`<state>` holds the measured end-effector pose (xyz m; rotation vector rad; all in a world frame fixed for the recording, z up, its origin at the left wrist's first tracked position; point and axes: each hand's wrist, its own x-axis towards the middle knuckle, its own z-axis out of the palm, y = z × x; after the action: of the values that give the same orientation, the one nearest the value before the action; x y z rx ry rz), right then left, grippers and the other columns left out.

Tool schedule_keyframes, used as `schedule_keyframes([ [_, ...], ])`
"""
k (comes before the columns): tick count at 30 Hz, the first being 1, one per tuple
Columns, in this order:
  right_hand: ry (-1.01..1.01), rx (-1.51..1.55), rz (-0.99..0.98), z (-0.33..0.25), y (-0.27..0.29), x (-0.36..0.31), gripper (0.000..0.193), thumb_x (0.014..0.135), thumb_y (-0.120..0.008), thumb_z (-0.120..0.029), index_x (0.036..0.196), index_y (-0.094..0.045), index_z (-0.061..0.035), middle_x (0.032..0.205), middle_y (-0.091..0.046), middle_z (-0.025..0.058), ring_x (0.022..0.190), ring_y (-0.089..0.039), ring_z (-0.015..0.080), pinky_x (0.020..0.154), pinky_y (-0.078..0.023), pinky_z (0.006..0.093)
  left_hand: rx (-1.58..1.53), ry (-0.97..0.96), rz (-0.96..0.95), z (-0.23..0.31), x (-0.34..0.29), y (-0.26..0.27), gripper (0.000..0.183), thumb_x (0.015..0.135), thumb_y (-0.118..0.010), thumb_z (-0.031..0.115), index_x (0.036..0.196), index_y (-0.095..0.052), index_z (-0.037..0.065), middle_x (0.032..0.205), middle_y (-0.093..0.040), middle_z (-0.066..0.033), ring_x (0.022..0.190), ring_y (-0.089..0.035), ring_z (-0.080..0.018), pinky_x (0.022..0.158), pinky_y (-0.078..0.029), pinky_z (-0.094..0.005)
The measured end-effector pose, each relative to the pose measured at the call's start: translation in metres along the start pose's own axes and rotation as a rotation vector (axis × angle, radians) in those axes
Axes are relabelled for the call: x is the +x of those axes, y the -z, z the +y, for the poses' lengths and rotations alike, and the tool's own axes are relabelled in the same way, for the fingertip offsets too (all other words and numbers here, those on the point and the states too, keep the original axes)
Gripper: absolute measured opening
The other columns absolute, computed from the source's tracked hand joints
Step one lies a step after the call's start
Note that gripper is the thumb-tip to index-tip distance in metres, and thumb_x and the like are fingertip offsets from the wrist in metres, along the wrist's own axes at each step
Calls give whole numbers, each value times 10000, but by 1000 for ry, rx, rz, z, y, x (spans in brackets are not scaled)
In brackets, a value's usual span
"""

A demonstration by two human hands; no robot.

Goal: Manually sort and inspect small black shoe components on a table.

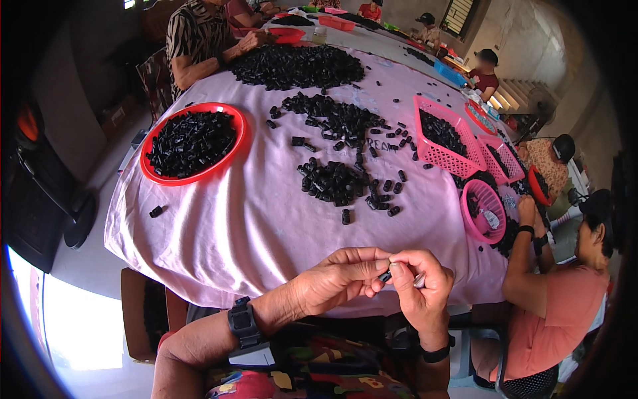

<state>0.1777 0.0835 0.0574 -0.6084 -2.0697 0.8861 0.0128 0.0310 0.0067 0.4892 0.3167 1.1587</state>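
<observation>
In front of my chest, above the table's near edge, my left hand (351, 274) pinches a small black plastic part (385, 276) between thumb and fingers. Opposite it, my right hand (425, 282) is closed, with its thumb and fingertips meeting at the same part. A pale, shiny object (419, 280) shows within my right fingers; its kind I cannot make out. Beyond my hands lies a small heap of similar black parts (332, 181), several of them loose around it. A larger scatter of black parts (342, 118) lies behind that heap.
A pink cloth (219, 233) covers the table. At left stands a red basin (242, 136) full of black parts; at right are a pink basket (425, 100) and a round pink basket (467, 213). A person (558, 286) sits close on my right, another (199, 40) at far left.
</observation>
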Motion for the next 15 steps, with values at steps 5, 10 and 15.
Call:
schedule_keyframes([
  [5,-40,57,17,-1,1,0,77,880,-625,-37,928,-612,21,710,-654,52,631,-643,85,544,-481,206,21,-8,24,2,-1,-9,280,946,-566,166,1187,-567,24,931,-591,2,778,-544,-56,724,-465,-202],
  [10,-47,130,10,-1,3,-1,83,892,-607,-35,945,-617,28,751,-665,65,651,-643,85,560,-486,209,59,-8,11,1,0,-8,282,938,-578,153,1195,-567,37,954,-604,-7,787,-542,-49,745,-464,-197],
  [15,-69,210,16,-6,7,-1,102,907,-582,-32,968,-622,39,807,-677,71,677,-634,81,579,-487,204,62,-4,-3,3,-1,-11,285,936,-581,151,1199,-566,41,966,-612,-16,789,-541,-45,756,-461,-191],
])
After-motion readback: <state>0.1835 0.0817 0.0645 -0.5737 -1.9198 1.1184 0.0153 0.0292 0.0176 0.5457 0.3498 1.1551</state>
